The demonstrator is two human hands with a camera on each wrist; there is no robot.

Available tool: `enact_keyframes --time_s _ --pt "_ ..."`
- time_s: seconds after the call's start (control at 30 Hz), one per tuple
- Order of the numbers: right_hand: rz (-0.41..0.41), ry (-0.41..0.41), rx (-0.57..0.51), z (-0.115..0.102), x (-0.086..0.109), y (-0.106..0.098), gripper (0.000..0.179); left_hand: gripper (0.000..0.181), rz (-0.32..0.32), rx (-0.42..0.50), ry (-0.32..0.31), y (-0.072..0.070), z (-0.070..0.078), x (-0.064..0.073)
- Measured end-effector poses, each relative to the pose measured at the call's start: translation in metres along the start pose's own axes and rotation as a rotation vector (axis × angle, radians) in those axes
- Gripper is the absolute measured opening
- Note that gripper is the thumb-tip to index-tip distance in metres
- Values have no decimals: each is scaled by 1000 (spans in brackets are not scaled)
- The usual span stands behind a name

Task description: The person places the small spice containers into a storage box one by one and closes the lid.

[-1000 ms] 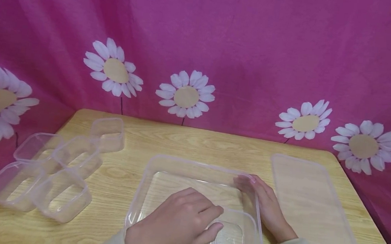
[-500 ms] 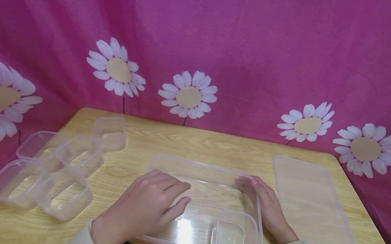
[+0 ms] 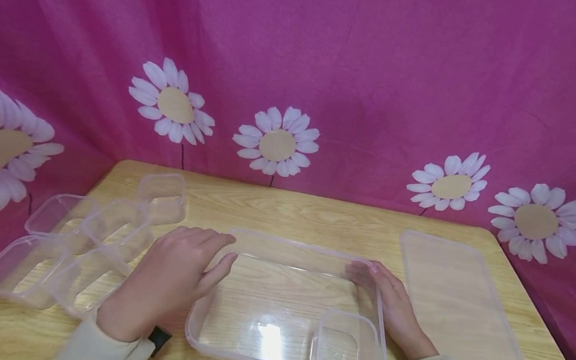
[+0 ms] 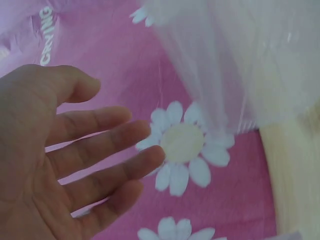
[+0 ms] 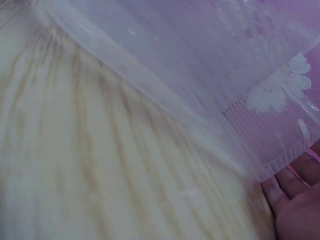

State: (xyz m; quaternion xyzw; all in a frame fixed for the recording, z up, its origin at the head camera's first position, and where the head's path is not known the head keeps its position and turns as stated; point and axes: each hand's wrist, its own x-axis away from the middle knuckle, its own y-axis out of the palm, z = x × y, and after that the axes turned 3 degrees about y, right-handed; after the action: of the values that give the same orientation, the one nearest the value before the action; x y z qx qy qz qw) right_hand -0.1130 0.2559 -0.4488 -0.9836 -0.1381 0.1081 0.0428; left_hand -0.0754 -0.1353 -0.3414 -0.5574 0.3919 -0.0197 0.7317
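Note:
A large clear plastic container (image 3: 254, 297) sits on the table in the head view, with a small clear container (image 3: 350, 314) inside its near right corner. My right hand (image 3: 399, 310) holds the large container at its far right corner, fingers bent around the outside; the right wrist view shows these fingers (image 5: 287, 182) at the wall's end. Beside the large container's left wall, my left hand (image 3: 174, 267) hovers with nothing in it. Its palm and loosely spread fingers (image 4: 107, 155) show in the left wrist view.
Several small clear containers (image 3: 3, 265) stand grouped on the table's left, partly behind my left forearm. A flat translucent lid (image 3: 464, 309) lies at the right. A pink cloth with daisies (image 3: 354, 95) hangs behind the wooden table (image 3: 286, 209).
My left hand has moved left, out from over the large container to beside its left wall. The right hand and the small container inside have stayed in place.

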Motion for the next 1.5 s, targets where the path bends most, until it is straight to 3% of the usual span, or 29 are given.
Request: enact_keyframes --time_s 0.4,0.57,0.73,0.83,0.93,1.07,1.23,1.5 --pt "0 23 19 0 -3 2 54 35 -262 -30 -345 -26 -33 8" --pt "3 23 9 -1 -4 4 54 31 -309 -59 -420 -28 -42 13" --pt "-2 19 16 -1 -3 4 53 34 -379 -96 -458 -29 -56 21" --pt "-5 20 12 -1 -4 4 52 39 -469 -80 -509 -33 -65 25" --pt "-7 13 9 -2 -3 4 51 41 -519 -47 -555 -40 -73 30" --pt "-7 9 19 -2 -3 3 50 46 -509 -39 -565 -47 -80 35" --pt "2 9 23 -2 -2 1 50 63 -580 -31 -619 -52 -87 35" --pt "-6 0 7 -2 1 0 50 60 -727 15 -579 -53 -93 37"
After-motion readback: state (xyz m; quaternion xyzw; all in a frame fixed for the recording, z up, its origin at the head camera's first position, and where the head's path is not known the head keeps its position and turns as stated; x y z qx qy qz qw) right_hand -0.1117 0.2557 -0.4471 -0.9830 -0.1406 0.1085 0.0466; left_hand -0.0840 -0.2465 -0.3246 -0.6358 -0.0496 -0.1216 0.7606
